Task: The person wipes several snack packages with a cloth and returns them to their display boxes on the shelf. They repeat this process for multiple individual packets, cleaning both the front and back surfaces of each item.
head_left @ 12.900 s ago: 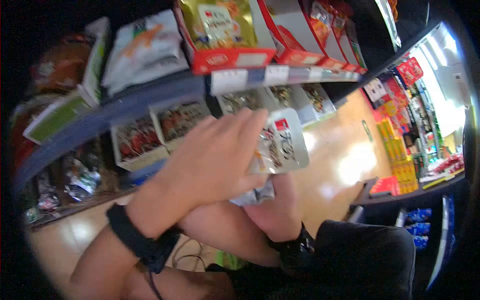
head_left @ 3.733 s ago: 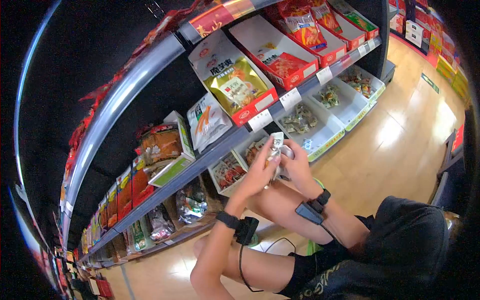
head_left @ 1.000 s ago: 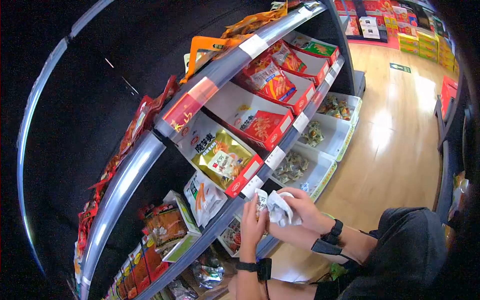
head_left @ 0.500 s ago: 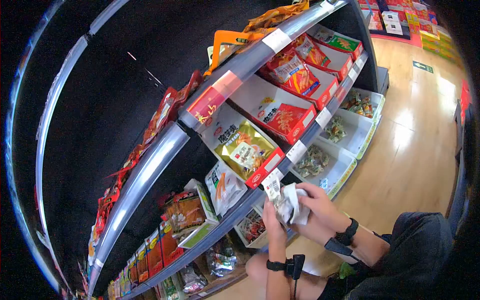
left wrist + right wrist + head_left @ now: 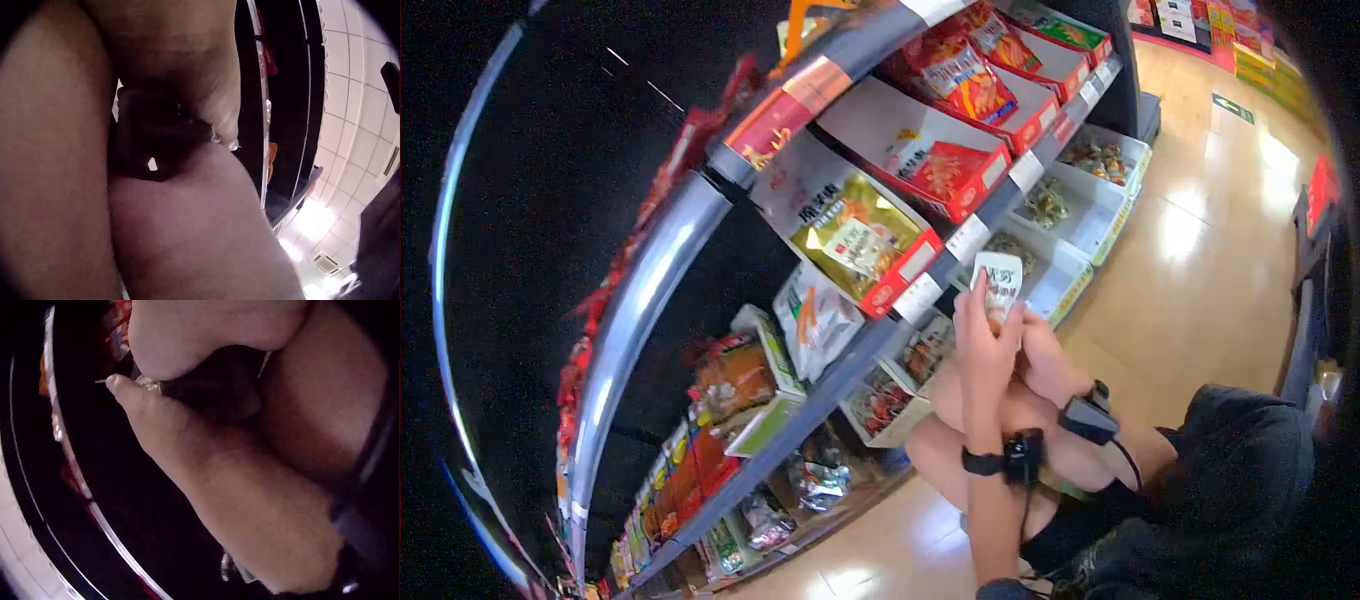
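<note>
Head view: the left grip [image 5: 988, 338] pinches a white packet [image 5: 1000, 272] with dark print, its fingers along one edge. The packet points up and away from the person, printed face towards the head camera. Just beside it, the right grip [image 5: 1048, 350] is bent in close to its lower end; its fingers are mostly hidden, so I cannot tell what they hold. Both wrist views show the two grips close together, with the space between them in deep shadow.

Each wrist wears a strapped camera [image 5: 1022, 458], and the person's bare knees lie below the forearms. Behind the packet is a white tray [image 5: 1055, 295] of small wrapped snacks [image 5: 1010, 243], one of several in a row. Above the trays runs a shelf edge [image 5: 850, 368] with price tags [image 5: 918, 298]. On that shelf, a gold bag [image 5: 855, 245] leans in a red-fronted box [image 5: 905, 268], beside a white bag [image 5: 815, 325]. Farther right, a green arrow sign [image 5: 1233, 108] marks the shiny floor [image 5: 1190, 320].
</note>
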A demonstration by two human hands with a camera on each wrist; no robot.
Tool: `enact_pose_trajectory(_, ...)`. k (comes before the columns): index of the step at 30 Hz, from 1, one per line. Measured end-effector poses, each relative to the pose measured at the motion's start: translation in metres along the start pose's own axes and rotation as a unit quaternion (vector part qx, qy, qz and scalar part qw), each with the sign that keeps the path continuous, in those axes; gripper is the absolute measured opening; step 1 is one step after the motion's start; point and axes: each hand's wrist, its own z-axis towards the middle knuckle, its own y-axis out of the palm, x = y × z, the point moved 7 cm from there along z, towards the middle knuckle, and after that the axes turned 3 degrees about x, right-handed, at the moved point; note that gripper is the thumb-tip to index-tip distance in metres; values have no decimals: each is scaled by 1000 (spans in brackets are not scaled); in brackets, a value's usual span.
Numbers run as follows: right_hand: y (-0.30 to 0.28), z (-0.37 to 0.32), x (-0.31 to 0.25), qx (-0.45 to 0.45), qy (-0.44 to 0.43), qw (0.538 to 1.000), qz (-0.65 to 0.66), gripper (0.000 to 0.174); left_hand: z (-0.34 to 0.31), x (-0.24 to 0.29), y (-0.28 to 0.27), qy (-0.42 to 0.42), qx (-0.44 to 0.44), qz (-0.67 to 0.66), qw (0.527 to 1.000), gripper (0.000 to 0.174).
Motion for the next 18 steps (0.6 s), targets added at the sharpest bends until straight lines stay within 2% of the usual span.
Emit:
enact_pose_trajectory(2,-8,2,-1,64,59,987,132,27,0,6,2,9,-32,-24,999,63)
enact_pose_trajectory(3,-1,-3,-6,68,66,987,128,30,-1,5,-1,23,-18,-30,999,64)
enact_pose_trajectory(4,4,-5,-12,45,50,991,115,31,-2,3,-3,36,-3,-35,999,65)
enact_pose_trajectory(6,18,-11,-18,-2,29,995,95,32,-8,-1,-14,-1,19,-88,996,65)
enact_pose_trajectory(7,25,-13,-20,-46,1,987,152,33,-11,-4,-25,-16,61,-86,994,65)
enact_pose_trajectory(10,38,-18,-37,-177,-21,971,159,34,-23,-20,-59,-21,185,10,983,63)
enact_pose_trajectory(11,43,-22,-44,-212,-47,958,189,34,-26,-38,-68,-29,185,47,981,62)
enact_pose_trajectory(12,40,-19,-43,-187,-42,967,166,34,-32,-60,-79,-38,186,83,978,60)
enact_pose_trajectory(13,36,-15,-43,-161,-38,976,141,34,-39,-88,-85,-78,167,102,978,55)
enact_pose_trajectory(14,31,-12,-44,-136,-35,983,116,35,-50,-127,-86,-143,107,66,982,54)
enact_pose_trajectory(16,20,-5,-52,-99,-52,990,90,32,-58,-123,-88,-198,23,112,973,55)
enact_pose_trajectory(18,8,-1,-63,-78,-64,990,100,32,-56,-124,-77,-163,-21,148,975,55)
